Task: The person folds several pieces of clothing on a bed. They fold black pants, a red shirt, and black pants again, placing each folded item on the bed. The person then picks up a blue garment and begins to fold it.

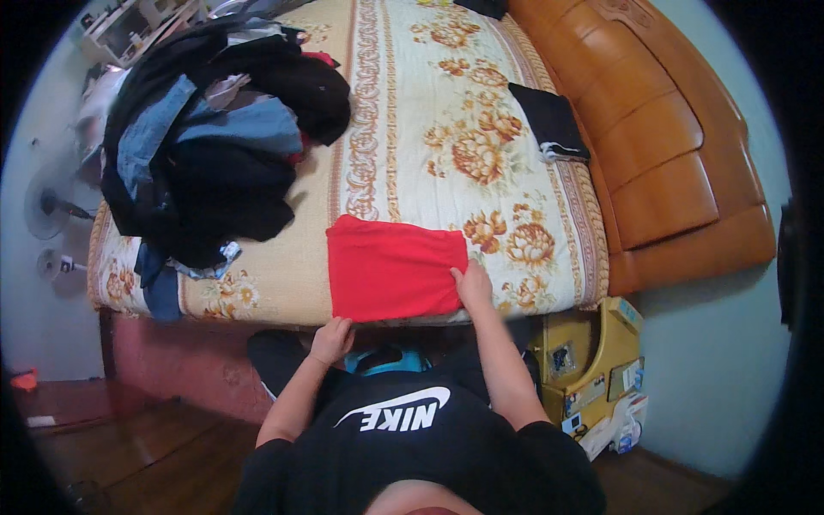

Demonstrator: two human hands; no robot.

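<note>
A red cloth garment point(394, 273) lies flat in a near rectangle at the bed's near edge. My left hand point(333, 340) pinches its near left corner between thumb and fingers. At the garment's right edge, my right hand point(475, 284) has its thumb on top of the fabric, with the other fingers partly hidden at the edge. Beneath it all spreads a cream bedspread point(277, 290) with brown flower patterns. To the left rises a large heap of clothes point(225, 187), mostly black, with blue denim pieces among them.
A folded black garment with white trim point(550, 122) rests near the brown padded headboard point(669, 148). Right of me stands a yellow bedside cabinet point(579, 380) with small items. Two fans, one larger point(48, 205), are beyond the bed's left end. Something turquoise point(386, 360) shows below me.
</note>
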